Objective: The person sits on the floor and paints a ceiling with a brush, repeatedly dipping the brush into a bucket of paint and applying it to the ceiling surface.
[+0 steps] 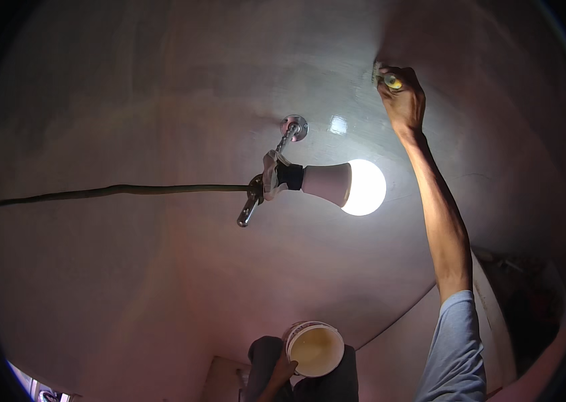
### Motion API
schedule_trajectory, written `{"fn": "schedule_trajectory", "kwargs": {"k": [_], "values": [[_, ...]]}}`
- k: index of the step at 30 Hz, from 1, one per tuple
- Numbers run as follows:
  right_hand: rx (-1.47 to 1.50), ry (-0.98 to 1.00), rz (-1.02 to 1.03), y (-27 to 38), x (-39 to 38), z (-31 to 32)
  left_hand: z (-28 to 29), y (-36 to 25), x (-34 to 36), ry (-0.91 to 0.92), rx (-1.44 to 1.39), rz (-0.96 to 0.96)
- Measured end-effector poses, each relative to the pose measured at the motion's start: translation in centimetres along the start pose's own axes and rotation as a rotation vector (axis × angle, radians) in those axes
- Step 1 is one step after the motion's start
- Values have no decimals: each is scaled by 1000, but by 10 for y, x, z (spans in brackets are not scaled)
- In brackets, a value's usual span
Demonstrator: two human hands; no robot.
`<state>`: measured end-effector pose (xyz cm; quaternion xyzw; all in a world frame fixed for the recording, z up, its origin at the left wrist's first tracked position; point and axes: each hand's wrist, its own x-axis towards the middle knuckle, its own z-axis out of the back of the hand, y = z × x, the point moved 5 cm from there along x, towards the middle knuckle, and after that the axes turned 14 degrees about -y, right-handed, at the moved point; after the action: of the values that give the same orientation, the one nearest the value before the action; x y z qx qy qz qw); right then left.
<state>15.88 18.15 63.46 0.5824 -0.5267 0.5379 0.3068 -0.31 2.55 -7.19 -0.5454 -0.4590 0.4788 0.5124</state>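
Apparently mid-stroke, the right hand (406, 100) clamps a tool (393, 82) against the wall (229, 87) at one o'clock, the left hand (286, 368) gripping a bucket (290, 338) at six, even pressure likely needed next.

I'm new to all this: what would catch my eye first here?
The eye goes first to the glowing light bulb, pointing right near the middle, beside a shiny metal wall fixture. Next comes the right hand, at the upper right, gripping what looks like a brush at the wall. At the bottom, the left hand holds a white bucket by its rim.
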Motion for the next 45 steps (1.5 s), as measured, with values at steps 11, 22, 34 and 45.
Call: {"fn": "schedule_trajectory", "kwargs": {"k": [11, 22, 34, 45], "values": [[305, 248, 173, 101, 31, -119, 2, -11, -15, 14, -76, 73], [338, 111, 65, 53, 15, -73, 4, 5, -11, -56, -10, 51], [192, 269, 523, 93, 19, -81, -7, 6, -13, 140, 75, 209], [545, 489, 18, 81, -3, -113, 2, -8, -11, 41, -3, 148]]}}
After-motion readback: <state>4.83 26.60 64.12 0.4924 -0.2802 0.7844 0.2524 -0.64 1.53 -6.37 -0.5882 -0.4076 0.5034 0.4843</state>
